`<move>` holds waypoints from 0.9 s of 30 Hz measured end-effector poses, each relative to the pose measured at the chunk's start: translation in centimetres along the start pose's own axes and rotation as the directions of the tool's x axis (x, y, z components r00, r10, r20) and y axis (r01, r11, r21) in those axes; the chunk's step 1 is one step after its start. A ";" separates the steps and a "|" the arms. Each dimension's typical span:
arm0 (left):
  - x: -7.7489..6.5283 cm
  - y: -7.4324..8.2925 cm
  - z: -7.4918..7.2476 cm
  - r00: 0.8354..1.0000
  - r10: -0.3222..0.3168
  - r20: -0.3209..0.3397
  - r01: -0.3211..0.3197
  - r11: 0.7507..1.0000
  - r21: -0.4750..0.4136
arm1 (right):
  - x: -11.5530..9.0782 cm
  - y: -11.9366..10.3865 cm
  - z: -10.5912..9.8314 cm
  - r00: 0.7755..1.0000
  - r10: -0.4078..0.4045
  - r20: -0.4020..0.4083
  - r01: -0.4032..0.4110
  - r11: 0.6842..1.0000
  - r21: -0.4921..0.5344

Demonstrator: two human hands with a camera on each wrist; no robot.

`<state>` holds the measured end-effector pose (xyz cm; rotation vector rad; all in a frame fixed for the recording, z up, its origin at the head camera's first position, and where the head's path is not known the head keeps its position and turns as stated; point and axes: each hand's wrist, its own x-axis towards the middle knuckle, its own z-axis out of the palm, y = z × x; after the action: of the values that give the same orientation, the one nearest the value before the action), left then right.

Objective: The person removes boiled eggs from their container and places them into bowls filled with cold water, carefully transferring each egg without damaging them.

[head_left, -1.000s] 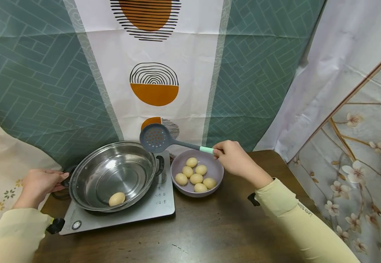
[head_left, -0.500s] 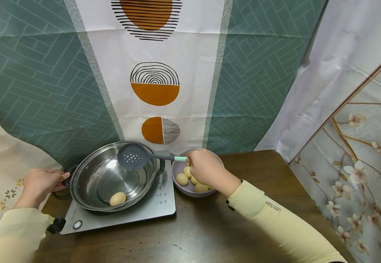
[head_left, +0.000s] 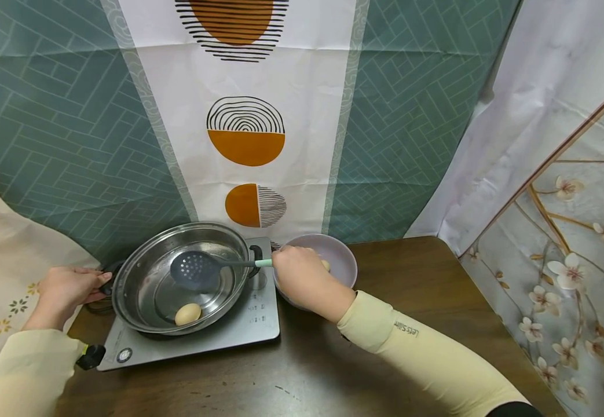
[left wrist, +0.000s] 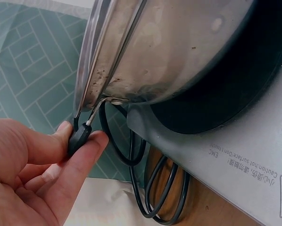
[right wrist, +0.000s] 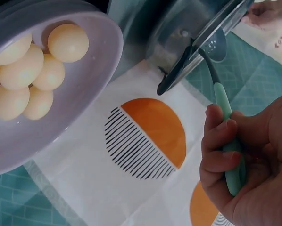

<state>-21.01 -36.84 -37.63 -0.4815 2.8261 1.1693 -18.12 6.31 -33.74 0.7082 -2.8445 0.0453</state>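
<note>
My left hand (head_left: 67, 291) pinches the black side handle (left wrist: 78, 137) of a steel pan (head_left: 140, 272), thumb on one side and fingers on the other. Around the mint-green handle (right wrist: 222, 101) of a slotted skimmer (head_left: 196, 269) curl the fingers of my right hand (head_left: 304, 277). The skimmer's dark grey perforated head is over the inside of the pan, behind a single egg (head_left: 188, 314) lying near the front wall. Below and behind the right hand is a lilac bowl (head_left: 340, 255); several eggs (right wrist: 68, 43) in it show in the right wrist view, mostly hidden in the head view.
Under the pan is a silver induction cooker (head_left: 249, 327) on a brown wooden table (head_left: 302, 370). A black cable (left wrist: 164, 188) lies coiled beside the cooker at the left. A patterned curtain (head_left: 249, 75) hangs directly behind.
My right hand has moved left and down, carrying the skimmer from above the bowl and pan rim into the pan. My left hand stays on the pan handle; the egg lies where it was.
</note>
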 end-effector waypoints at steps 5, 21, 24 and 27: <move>0.1 0.1 0.0 1.000 0.019 0.008 -0.019 1.000 -0.012 | -0.2 -0.4 0.2 0.999 -0.043 -0.002 0.042 0.998 -0.055; 0.2 -0.4 -0.2 1.000 0.013 0.004 -0.014 1.000 0.005 | -0.4 -1.0 -1.3 0.985 -0.072 0.158 0.060 0.995 0.079; 0.1 -0.3 -0.1 1.000 0.010 0.006 -0.010 1.000 0.001 | -0.3 -0.9 -1.5 0.972 -0.012 0.233 -0.028 0.985 0.169; 0.0 -0.2 -0.1 1.000 0.012 0.005 -0.012 1.000 -0.003 | -0.3 -0.7 -1.6 0.952 0.052 0.301 -0.125 0.965 0.229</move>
<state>-20.94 -37.07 -37.73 -0.4621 2.8267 1.1753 -17.21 6.00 -32.29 0.6819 -3.1928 0.3401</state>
